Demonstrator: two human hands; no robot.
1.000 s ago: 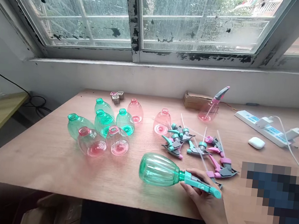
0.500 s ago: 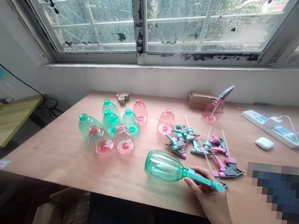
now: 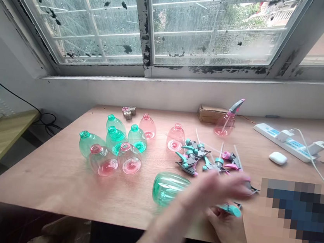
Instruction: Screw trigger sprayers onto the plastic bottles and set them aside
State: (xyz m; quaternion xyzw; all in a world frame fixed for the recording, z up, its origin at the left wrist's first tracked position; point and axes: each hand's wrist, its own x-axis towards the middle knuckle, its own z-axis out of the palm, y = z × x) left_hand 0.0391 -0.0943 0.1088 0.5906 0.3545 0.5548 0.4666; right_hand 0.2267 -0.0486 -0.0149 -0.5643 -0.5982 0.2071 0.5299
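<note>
My right hand point(image 3: 230, 228) is closed around the teal spray head point(image 3: 233, 210) of a green spray bottle. The clear green body point(image 3: 168, 188) lies on its side, pointing left, low over or on the table; I cannot tell which. My left hand point(image 3: 225, 185), smeared by motion, passes in front of the bottle's neck and hides it; its fingers are too blurred to read. Just beyond it lies a heap of loose spray heads point(image 3: 193, 154), teal with grey and pink with grey, with thin white tubes.
Several green bottles point(image 3: 115, 139) and pink bottles point(image 3: 130, 160) without heads stand at left-centre. A pink bottle with a head point(image 3: 225, 123) is by a cardboard box point(image 3: 212, 114). Rightward are a power strip point(image 3: 285, 142) and a white case point(image 3: 277, 158). Small blocks point(image 3: 128, 112) sit at the back.
My left hand has come in from the bottom and reaches across the bottle's neck. My right hand keeps its hold on the spray head. The view has shifted slightly.
</note>
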